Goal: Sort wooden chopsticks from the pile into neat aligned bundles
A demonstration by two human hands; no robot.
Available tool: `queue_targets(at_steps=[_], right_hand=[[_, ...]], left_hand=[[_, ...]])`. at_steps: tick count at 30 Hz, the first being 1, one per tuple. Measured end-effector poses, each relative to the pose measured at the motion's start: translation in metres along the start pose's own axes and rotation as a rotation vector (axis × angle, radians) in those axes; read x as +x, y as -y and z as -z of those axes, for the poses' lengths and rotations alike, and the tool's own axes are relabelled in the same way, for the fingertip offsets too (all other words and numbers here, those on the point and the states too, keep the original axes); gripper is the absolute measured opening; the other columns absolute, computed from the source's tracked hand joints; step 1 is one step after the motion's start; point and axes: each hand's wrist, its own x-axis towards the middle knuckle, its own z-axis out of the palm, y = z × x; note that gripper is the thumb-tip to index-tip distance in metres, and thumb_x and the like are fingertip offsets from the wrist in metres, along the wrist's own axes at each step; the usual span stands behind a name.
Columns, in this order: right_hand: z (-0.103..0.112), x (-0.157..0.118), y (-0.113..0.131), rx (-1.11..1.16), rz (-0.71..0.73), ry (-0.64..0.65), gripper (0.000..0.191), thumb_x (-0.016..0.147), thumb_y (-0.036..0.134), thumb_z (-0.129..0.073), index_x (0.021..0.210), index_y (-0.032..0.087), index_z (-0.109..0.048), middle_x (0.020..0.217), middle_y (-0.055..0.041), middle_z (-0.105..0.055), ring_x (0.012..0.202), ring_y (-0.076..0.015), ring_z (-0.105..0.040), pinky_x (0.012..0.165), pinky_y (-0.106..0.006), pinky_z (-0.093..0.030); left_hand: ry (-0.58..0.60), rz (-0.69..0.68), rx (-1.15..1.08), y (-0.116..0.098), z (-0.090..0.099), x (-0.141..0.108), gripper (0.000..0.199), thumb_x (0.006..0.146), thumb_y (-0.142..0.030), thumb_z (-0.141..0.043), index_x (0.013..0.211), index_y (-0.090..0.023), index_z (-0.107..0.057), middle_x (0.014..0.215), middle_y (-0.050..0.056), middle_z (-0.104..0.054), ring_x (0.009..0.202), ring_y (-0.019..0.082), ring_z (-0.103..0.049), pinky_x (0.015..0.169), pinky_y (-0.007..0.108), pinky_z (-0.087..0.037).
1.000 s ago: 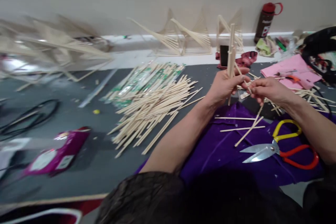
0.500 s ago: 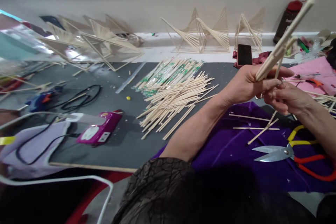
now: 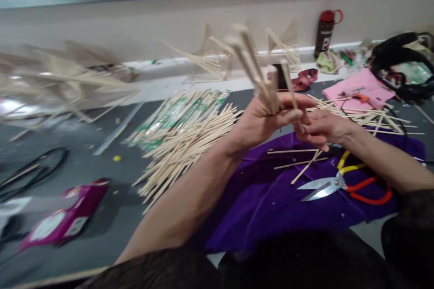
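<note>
My left hand point(image 3: 262, 119) is closed around a bundle of thin wooden sticks point(image 3: 249, 56), which point up and away from me. One separate stick point(image 3: 288, 83) rises at the left thumb and fingertips. My right hand point(image 3: 322, 127) meets those fingertips with its fingers curled; what it pinches there is hidden. Below the hands, a few loose sticks point(image 3: 307, 168) lie on a purple cloth point(image 3: 257, 207). Scissors point(image 3: 334, 184) with yellow and red handles rest open on the cloth, near my right forearm.
Left of my arm lies a pile of sticks point(image 3: 183, 153) beside plastic-wrapped ones point(image 3: 179, 115). A magenta device point(image 3: 68, 216) is farther left. Stick frames point(image 3: 213, 63) stand along the wall. A bottle point(image 3: 324, 34), pink sheet point(image 3: 361, 88) and more sticks point(image 3: 376, 117) are at right.
The view has swung to the right, so the scene sits farther left. The stick bundle now tilts toward the left and its ends fan apart. Both hands stay together.
</note>
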Motion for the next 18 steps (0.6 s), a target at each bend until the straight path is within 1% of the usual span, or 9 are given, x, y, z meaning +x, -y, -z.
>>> queue_targets(at_steps=[3,6,8,10,13,14,15,16,18], right_hand=[[-0.002,0.003,0.002,0.044,0.081,0.055,0.034,0.08,0.042,-0.073,0.082,0.014,-0.054,0.058,0.0076,-0.051,0.037,-0.002,-0.038,0.034,-0.014,-0.045],[-0.003,0.001,0.006,-0.018,0.16,0.002,0.036,0.08,0.045,-0.072,0.087,0.014,-0.054,0.064,0.007,-0.054,0.038,-0.0014,-0.04,0.037,-0.015,-0.047],[-0.003,-0.003,0.012,-0.16,0.177,-0.099,0.032,0.084,0.043,-0.068,0.087,0.014,-0.054,0.067,0.0061,-0.055,0.041,-0.0014,-0.044,0.038,-0.015,-0.047],[-0.004,-0.007,0.018,-0.374,0.17,-0.223,0.023,0.089,0.034,-0.063,0.084,0.014,-0.054,0.067,0.006,-0.055,0.042,-0.0015,-0.048,0.038,-0.013,-0.045],[-0.002,-0.013,0.03,-0.66,0.134,-0.411,0.013,0.091,0.019,-0.055,0.079,0.013,-0.055,0.063,0.0062,-0.055,0.039,-0.001,-0.048,0.035,-0.011,-0.037],[0.0,-0.015,0.034,-0.699,0.132,-0.478,0.013,0.091,0.015,-0.054,0.078,0.013,-0.055,0.062,0.0061,-0.055,0.038,-0.0009,-0.047,0.035,-0.012,-0.036],[0.003,-0.017,0.037,-0.703,0.141,-0.55,0.013,0.09,0.014,-0.054,0.077,0.013,-0.056,0.061,0.0059,-0.055,0.038,-0.0007,-0.047,0.035,-0.012,-0.036],[0.007,-0.02,0.041,-0.686,0.153,-0.618,0.013,0.089,0.013,-0.055,0.076,0.014,-0.056,0.062,0.0054,-0.055,0.039,-0.0007,-0.047,0.036,-0.012,-0.036],[0.017,-0.025,0.048,-0.645,0.165,-0.728,0.011,0.085,0.013,-0.059,0.075,0.014,-0.058,0.062,0.0039,-0.057,0.042,-0.0009,-0.048,0.038,-0.011,-0.038]], left_hand=[[-0.097,0.016,-0.18,0.001,-0.006,0.005,0.03,0.077,-0.039,-0.076,0.1,-0.021,-0.071,0.07,-0.002,-0.067,0.065,0.013,-0.067,0.061,0.025,-0.058],[-0.188,0.073,-0.315,0.003,-0.013,0.014,0.03,0.078,-0.038,-0.075,0.102,-0.022,-0.067,0.066,-0.005,-0.062,0.064,0.013,-0.067,0.057,0.024,-0.058],[-0.262,0.089,-0.364,0.004,-0.017,0.021,0.024,0.08,-0.035,-0.073,0.1,-0.023,-0.065,0.063,-0.006,-0.058,0.062,0.011,-0.065,0.056,0.023,-0.056],[-0.359,0.109,-0.419,0.002,-0.017,0.026,0.014,0.085,-0.032,-0.069,0.095,-0.024,-0.064,0.06,-0.007,-0.054,0.056,0.009,-0.06,0.055,0.022,-0.054],[-0.532,0.113,-0.448,-0.009,-0.004,0.026,0.002,0.09,-0.026,-0.063,0.091,-0.026,-0.062,0.056,-0.009,-0.046,0.044,0.005,-0.043,0.047,0.019,-0.044],[-0.577,0.115,-0.381,-0.014,0.005,0.021,0.002,0.09,-0.026,-0.063,0.091,-0.026,-0.062,0.054,-0.009,-0.043,0.041,0.005,-0.035,0.042,0.018,-0.036],[-0.609,0.142,-0.25,-0.02,0.015,0.014,0.002,0.088,-0.027,-0.064,0.09,-0.026,-0.063,0.053,-0.009,-0.041,0.04,0.005,-0.027,0.039,0.019,-0.027],[-0.641,0.191,-0.039,-0.025,0.027,0.004,0.005,0.086,-0.029,-0.065,0.09,-0.025,-0.064,0.051,-0.009,-0.04,0.041,0.006,-0.024,0.039,0.021,-0.022],[-0.64,0.413,0.572,-0.034,0.053,-0.019,0.017,0.081,-0.033,-0.067,0.097,-0.026,-0.068,0.056,-0.007,-0.045,0.05,0.009,-0.034,0.048,0.023,-0.026]])
